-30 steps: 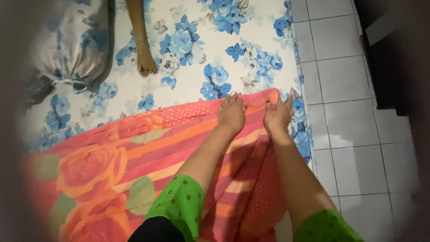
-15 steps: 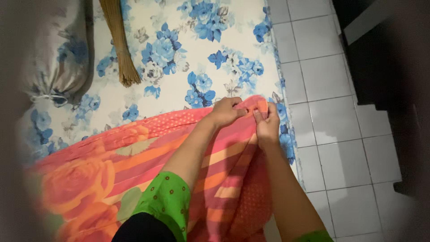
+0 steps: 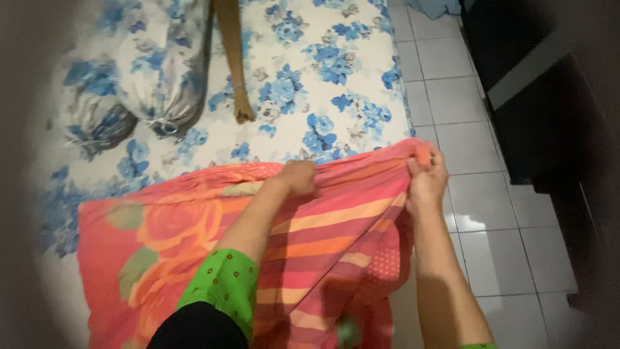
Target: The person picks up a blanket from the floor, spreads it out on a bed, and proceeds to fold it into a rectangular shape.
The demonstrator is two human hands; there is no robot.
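A pink and orange blanket [image 3: 323, 239] with stripes and a rose print lies over the near part of a bed. My left hand [image 3: 298, 178] is closed on the blanket's far edge near the middle. My right hand [image 3: 426, 174] grips the same edge at its right corner, lifted slightly past the bed's side. The edge is stretched between the two hands. Both sleeves are green with small dots.
The mattress has a white sheet with blue flowers [image 3: 310, 84]. A bolster pillow [image 3: 161, 77] in the same print lies at the back left, with a straw broom [image 3: 236, 71] beside it. White floor tiles [image 3: 478, 194] run along the right, next to dark furniture [image 3: 549, 110].
My hands were together at the blanket's corner; now they are spread apart along its edge, left hand moved left, right hand holding the corner. The view shifted right and back.
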